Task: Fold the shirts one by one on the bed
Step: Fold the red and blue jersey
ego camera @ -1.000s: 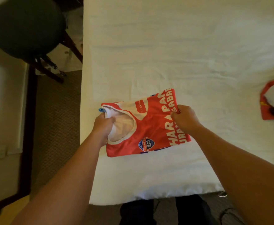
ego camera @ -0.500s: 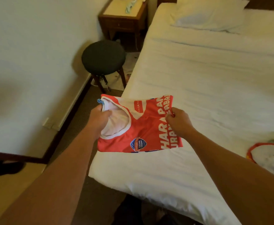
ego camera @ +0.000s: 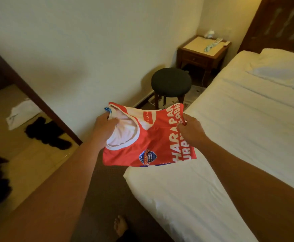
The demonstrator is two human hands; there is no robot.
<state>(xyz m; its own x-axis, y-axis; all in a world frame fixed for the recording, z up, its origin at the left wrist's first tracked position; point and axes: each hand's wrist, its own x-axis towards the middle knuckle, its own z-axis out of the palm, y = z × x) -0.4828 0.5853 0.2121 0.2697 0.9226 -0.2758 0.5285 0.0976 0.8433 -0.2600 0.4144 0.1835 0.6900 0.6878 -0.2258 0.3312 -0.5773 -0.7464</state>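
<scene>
The folded red shirt (ego camera: 149, 137), a second ago flat on the bed (ego camera: 230, 137), now hangs lifted off its nine-o'clock edge, above the floor.

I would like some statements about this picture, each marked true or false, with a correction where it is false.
1. Both hands hold the red shirt. True: the left hand grips the collar end, the right hand pinches the far edge.
2. The shirt lies flat on the bed. False: it is held up in the air, mostly over the floor beside the bed.
3. A round dark stool stands between the wall and the bed. True.
4. The nightstand is bare. False: small items lie on its top.
5. The shirt is spread out at full length. False: it is folded into a compact shape.
</scene>
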